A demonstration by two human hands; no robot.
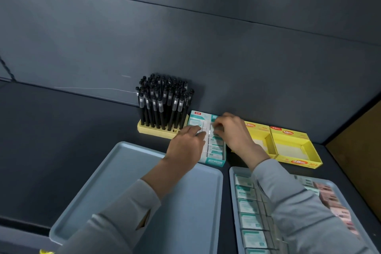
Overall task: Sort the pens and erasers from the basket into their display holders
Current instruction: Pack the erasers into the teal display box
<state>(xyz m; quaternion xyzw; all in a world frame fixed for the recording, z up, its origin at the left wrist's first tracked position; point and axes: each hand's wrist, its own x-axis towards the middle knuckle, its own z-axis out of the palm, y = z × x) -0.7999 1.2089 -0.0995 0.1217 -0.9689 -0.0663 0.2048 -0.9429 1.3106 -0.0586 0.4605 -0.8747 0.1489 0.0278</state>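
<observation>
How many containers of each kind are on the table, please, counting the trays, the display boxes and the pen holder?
Grey trays: 2
Yellow display boxes: 2
Teal eraser box: 1
Pen holder: 1
Total: 6

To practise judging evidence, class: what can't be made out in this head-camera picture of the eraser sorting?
Head view:
- Teal eraser box: middle rows hidden under left hand and right hand.
- Right tray: erasers covered by the right sleeve, cut by the bottom edge.
- Box print: too blurred to read.
- Right hand's grip: too blurred to judge.
</observation>
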